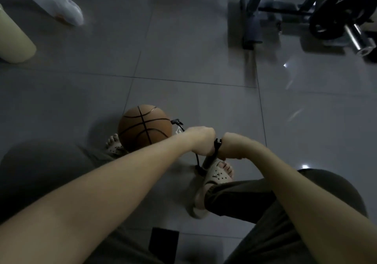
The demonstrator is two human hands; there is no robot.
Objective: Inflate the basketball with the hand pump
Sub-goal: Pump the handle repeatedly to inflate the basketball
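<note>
A brown basketball (pixel 144 129) with black seams rests on the grey tiled floor against my left sandalled foot (pixel 113 146). A black hose (pixel 179 124) runs from the ball's right side down toward the black hand pump (pixel 210 157), which stands upright beside my right sandalled foot (pixel 216 177). My left hand (pixel 201 140) and my right hand (pixel 231 147) are both closed on the pump's T-handle, one on each side. The pump's barrel is mostly hidden behind my hands.
Weight plates on a barbell (pixel 342 13) and a metal bench frame (pixel 253 15) stand at the back right. A white plastic bag (pixel 57 0) lies at the back left beside a pale yellow cylinder (pixel 12 37). A dark flat object (pixel 163 243) lies near my legs.
</note>
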